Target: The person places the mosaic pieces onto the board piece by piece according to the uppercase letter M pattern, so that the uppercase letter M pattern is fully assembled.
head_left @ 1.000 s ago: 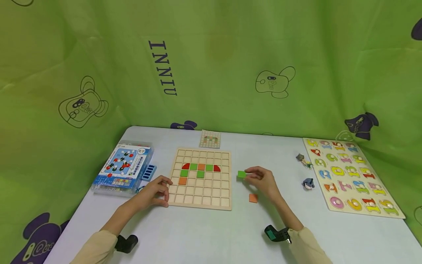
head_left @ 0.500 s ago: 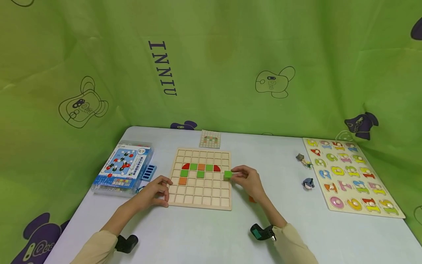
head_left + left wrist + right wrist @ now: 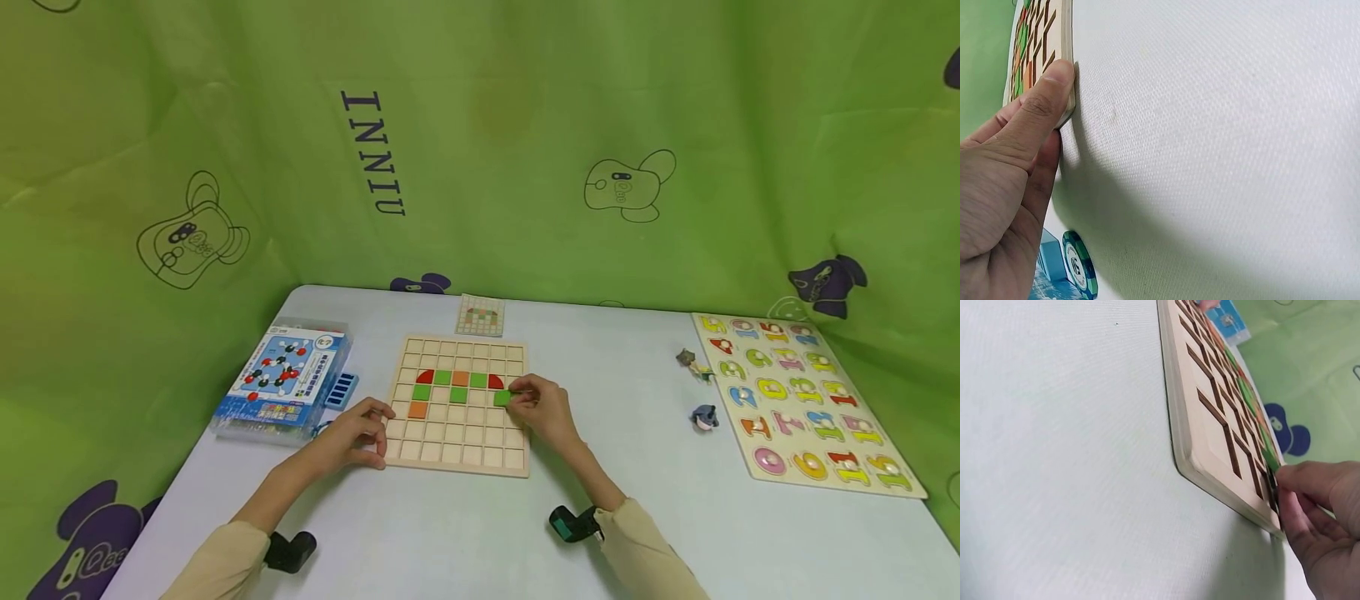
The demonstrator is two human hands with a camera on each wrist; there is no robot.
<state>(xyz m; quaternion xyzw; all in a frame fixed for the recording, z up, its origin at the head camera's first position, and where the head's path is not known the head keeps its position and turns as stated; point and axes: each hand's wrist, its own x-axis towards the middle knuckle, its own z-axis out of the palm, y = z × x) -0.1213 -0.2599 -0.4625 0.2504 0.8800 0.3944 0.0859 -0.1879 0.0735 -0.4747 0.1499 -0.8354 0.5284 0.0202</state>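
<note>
A wooden grid board [image 3: 453,433] lies on the white table, bearing green, orange and red tiles set in an arch. My left hand [image 3: 355,437] grips its near left corner, with the thumb [image 3: 1054,84] on the upper edge in the left wrist view. Between thumb and fingertips, my right hand [image 3: 547,410] pinches a green square tile [image 3: 502,398] over the right part of the grid, just below the right red quarter-round tile [image 3: 496,382]. In the right wrist view, that green tile [image 3: 1270,459] shows low over the board's cells.
Behind the board lies a small pattern card [image 3: 480,317]. A boxed molecule model set [image 3: 281,383] and a blue slotted block [image 3: 342,391] stand left, with a poker chip [image 3: 1079,264] nearby. Right are two small figurines [image 3: 704,417] and a number puzzle board [image 3: 806,400].
My right hand has carried the green tile leftward from beside the board to over its right cells. The loose orange tile is now hidden behind the right arm. The left hand stays put.
</note>
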